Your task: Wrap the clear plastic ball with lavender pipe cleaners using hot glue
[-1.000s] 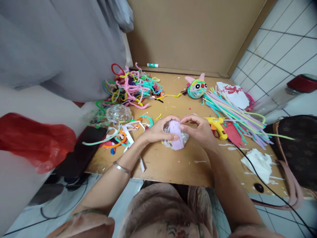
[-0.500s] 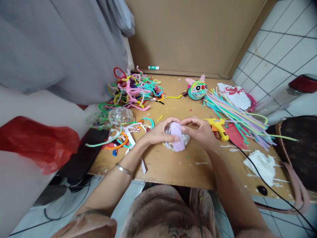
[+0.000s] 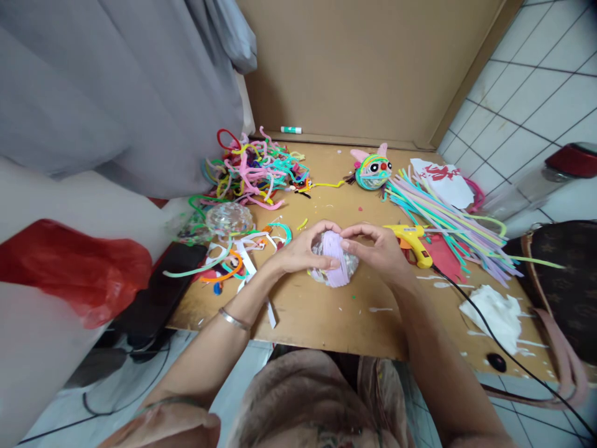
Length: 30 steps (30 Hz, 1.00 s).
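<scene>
A clear plastic ball (image 3: 351, 266) with a wide band of lilac pipe cleaners (image 3: 336, 274) around its middle rests at the front of the table. My left hand (image 3: 305, 247) is closed around its left side, thumb pressed on the lilac band. My right hand (image 3: 377, 247) pinches at the band's upper right edge with thumb and forefinger; what exactly lies between those fingertips is too small to tell. Just right of my right hand lies a yellow glue gun (image 3: 413, 241) with a black cord.
A tangle of coloured pipe cleaners (image 3: 256, 167) and another clear ball (image 3: 229, 218) are at the left. Behind stands a finished-looking eared ball figure (image 3: 372, 168). Straight pipe cleaners (image 3: 457, 224), white tissue (image 3: 494, 314) and a brown bag (image 3: 564, 280) occupy the right.
Both hands keep nearly the same hold on the ball. The whole view has shifted very slightly; nothing has been let go.
</scene>
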{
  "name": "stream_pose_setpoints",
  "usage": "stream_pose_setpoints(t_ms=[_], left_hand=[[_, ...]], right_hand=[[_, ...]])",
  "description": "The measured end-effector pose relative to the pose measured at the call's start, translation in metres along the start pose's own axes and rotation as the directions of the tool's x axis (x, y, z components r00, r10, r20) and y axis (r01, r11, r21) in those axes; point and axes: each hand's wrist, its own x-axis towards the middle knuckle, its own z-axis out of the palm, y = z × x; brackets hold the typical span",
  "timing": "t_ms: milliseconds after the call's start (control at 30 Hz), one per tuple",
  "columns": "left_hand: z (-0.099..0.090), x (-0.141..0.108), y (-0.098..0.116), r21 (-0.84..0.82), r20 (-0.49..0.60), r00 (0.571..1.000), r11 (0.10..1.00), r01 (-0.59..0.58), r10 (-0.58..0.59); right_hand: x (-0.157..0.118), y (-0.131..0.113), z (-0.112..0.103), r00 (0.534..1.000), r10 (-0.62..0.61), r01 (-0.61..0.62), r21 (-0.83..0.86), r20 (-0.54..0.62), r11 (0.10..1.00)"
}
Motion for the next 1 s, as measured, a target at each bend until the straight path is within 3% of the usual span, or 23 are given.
stream_pose_setpoints(t_ms=[633, 1000], left_hand=[[0.0018, -0.0023, 0.0027, 0.069, -0.054, 0.998, 0.998, -0.014, 0.017], [0.003, -0.0043, 0.0046, 0.093, -0.072, 0.996, 0.995, -0.043, 0.05]], right_hand=[[0.0004, -0.0011, -0.0002, 1.0, 0.018, -0.018, 0.01, 0.006, 1.0], [0.0046, 0.0035, 0.002, 0.999, 0.019, -0.015, 0.115, -0.037, 0.993]])
